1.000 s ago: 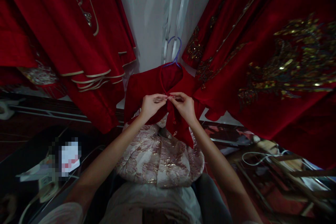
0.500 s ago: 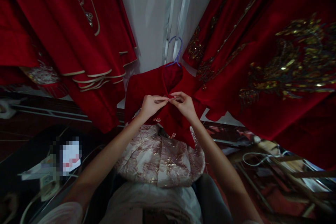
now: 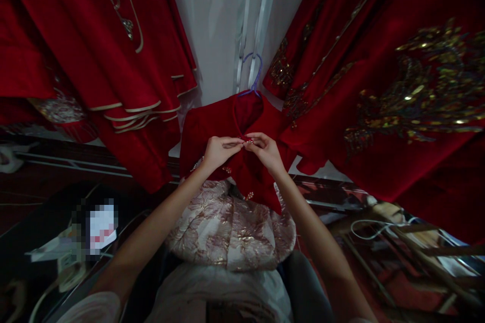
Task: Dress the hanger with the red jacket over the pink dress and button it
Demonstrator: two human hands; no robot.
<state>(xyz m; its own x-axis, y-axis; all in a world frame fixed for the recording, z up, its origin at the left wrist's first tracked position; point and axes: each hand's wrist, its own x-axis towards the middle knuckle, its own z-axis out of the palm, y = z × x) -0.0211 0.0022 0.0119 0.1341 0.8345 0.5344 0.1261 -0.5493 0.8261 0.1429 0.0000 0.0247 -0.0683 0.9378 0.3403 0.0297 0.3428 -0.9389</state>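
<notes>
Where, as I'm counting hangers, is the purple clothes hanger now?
The purple clothes hanger is in the upper middle of the head view, at the top of the red garment, beyond the left hand and right hand.

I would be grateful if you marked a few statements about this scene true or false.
1. The left hand and right hand both pinch the front of the red garment. True.
2. The hanger is yellow. False: it is bluish purple.
3. The patterned fabric lies closer to the person's body than the hanger. True.
4. The two hands are spread far apart. False: their fingertips are close together.
5. Gold-coloured sequins decorate red cloth at the picture's right. True.
</notes>
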